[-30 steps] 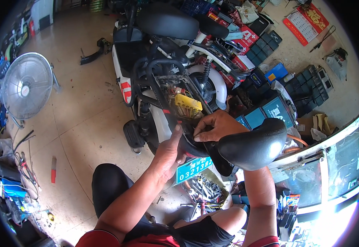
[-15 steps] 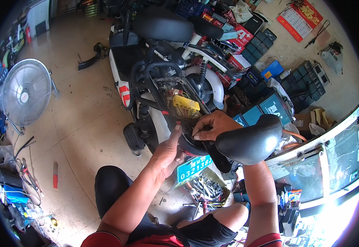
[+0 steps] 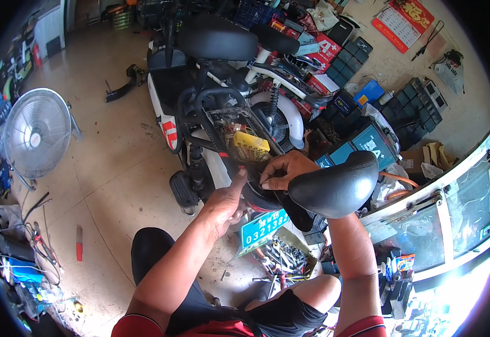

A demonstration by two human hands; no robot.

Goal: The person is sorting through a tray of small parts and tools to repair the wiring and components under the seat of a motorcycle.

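View shifted — hands unmoved.
Right hand (image 3: 294,169) pinched closed, contents hidden; left hand (image 3: 223,203), can't tell — slipping could scrape scooter (image 3: 217,170).

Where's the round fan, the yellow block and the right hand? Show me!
Round fan (image 3: 35,138): head view, on the hub in the middle.
Yellow block (image 3: 251,143): head view, about the middle of its visible side.
Right hand (image 3: 294,167): head view, on the back of the hand.
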